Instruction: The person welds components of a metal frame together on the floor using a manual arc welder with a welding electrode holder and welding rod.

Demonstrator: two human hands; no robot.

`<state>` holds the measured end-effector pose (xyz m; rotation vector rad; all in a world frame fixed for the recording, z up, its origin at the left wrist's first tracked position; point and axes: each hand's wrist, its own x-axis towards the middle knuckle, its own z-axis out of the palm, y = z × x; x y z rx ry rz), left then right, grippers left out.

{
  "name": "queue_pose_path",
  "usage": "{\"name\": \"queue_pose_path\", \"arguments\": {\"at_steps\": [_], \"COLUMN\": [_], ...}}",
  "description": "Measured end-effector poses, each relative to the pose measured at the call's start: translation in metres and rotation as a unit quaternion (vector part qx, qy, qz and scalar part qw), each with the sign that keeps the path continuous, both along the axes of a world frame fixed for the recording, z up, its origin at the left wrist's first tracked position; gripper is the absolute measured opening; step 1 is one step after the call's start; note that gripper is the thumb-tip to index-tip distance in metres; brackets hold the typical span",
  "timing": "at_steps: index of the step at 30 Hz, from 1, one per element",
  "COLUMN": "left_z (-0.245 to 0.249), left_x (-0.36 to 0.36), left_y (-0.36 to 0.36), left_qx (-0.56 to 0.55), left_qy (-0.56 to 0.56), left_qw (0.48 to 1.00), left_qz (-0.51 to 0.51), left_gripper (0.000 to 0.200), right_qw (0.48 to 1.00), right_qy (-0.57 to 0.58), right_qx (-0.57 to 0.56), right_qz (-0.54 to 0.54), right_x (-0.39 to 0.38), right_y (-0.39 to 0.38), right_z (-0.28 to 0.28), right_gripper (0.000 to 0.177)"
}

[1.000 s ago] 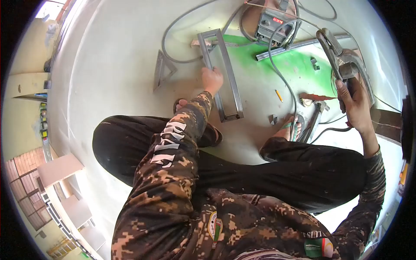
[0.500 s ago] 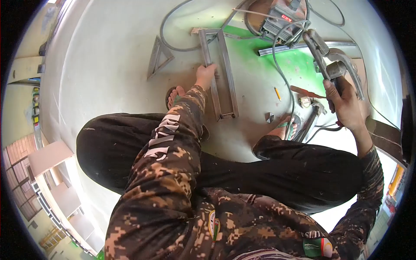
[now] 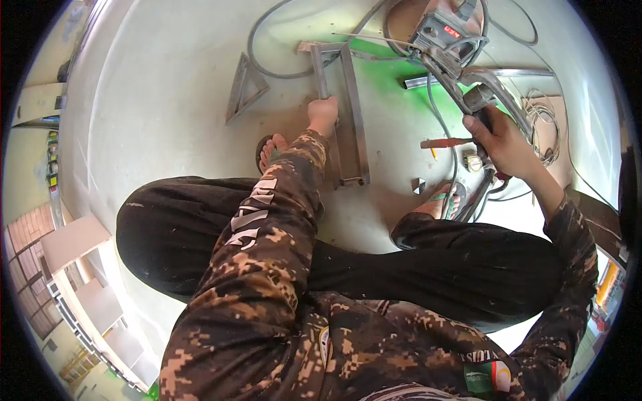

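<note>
My left hand (image 3: 323,115) is closed round the near long side of a rectangular metal frame (image 3: 358,127) on the floor. My right hand (image 3: 501,144) grips a worn metal clamp-like tool (image 3: 449,85), raised off the floor to the right of the frame. From the tool's far end a thin rod (image 3: 374,38) points left over the top of the frame. A red-orange strip or handle (image 3: 441,143) sticks out leftward beside my right thumb. A small triangular metal frame (image 3: 246,88) lies left of my left hand.
A welding machine (image 3: 448,33) with a lit red display stands at the top, cables (image 3: 255,47) looping round it. A square metal tube (image 3: 418,82), a yellow pencil (image 3: 433,154), a tape measure (image 3: 472,160) and a coil of wire (image 3: 545,127) lie to the right. My feet (image 3: 273,148) flank the frame.
My right hand has moved left with the clamp-like tool, its rod and the red-orange piece, uncovering the wire coil. My left hand keeps its grip on the frame.
</note>
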<state>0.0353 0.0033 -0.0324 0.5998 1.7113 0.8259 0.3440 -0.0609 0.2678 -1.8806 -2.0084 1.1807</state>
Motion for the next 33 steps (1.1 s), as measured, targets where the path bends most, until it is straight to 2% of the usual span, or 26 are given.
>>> {"name": "queue_pose_path", "arguments": {"at_steps": [1,2,4,5,6,10,12,16,18,19,20,22,24,33], "left_z": [-0.005,-0.011,-0.023,-0.014,-0.008,0.006,0.005,0.001,0.001,-0.005,-0.028,-0.030,0.002,0.025], "left_x": [-0.002,-0.004,-0.005,0.000,0.003,0.004,0.004,0.002,0.002,0.000,-0.004,-0.004,0.005,0.009], "left_y": [0.001,0.002,0.005,0.005,0.005,0.003,0.001,0.000,0.000,-0.001,0.001,0.002,0.000,-0.002], "left_qx": [-0.001,0.037,0.073,0.037,-0.001,-0.055,-0.037,-0.034,-0.015,-0.015,0.031,0.077,-0.010,-0.029], "left_qy": [0.001,0.098,0.194,0.222,0.249,0.175,0.209,0.198,0.189,0.189,0.239,0.287,0.253,0.247], "left_qw": [1.000,0.992,0.969,0.969,0.965,0.982,0.976,0.979,0.979,0.979,0.965,0.945,0.965,0.967], "left_qz": [0.000,-0.068,-0.136,-0.106,-0.076,-0.037,-0.056,-0.045,-0.068,-0.068,-0.102,-0.135,-0.071,-0.062], "left_gripper": [0.033,0.034,0.037,0.039,0.041,0.040,0.040,0.039,0.039,0.039,0.042,0.045,0.045,0.041], "right_qw": [1.000,0.999,0.999,0.998,0.999,0.998,0.997,0.995,0.991,0.991,0.992,0.993,0.996,0.988], "right_qy": [0.014,-0.031,-0.033,-0.034,0.009,0.063,0.041,0.024,-0.060,-0.060,-0.056,-0.052,-0.008,-0.065], "right_qx": [0.001,-0.022,-0.003,0.017,-0.017,-0.002,0.035,0.049,0.049,0.048,0.040,0.032,0.028,0.083], "right_qz": [0.003,0.025,0.039,0.051,0.033,0.024,0.052,0.081,0.112,0.112,0.107,0.102,0.088,0.115], "right_x": [-0.002,-0.004,-0.006,-0.007,-0.013,-0.019,-0.020,-0.024,-0.026,-0.028,-0.031,-0.031,-0.030,-0.029], "right_y": [0.005,0.011,0.018,0.019,0.021,0.025,0.024,0.022,0.024,0.024,0.023,0.023,0.022,0.023], "right_z": [-0.004,-0.001,-0.011,-0.014,-0.011,-0.024,-0.025,-0.028,-0.026,-0.024,-0.023,-0.023,-0.030,-0.040], "right_gripper": [0.047,0.048,0.048,0.048,0.047,0.045,0.044,0.041,0.038,0.038,0.038,0.038,0.040,0.043]}}
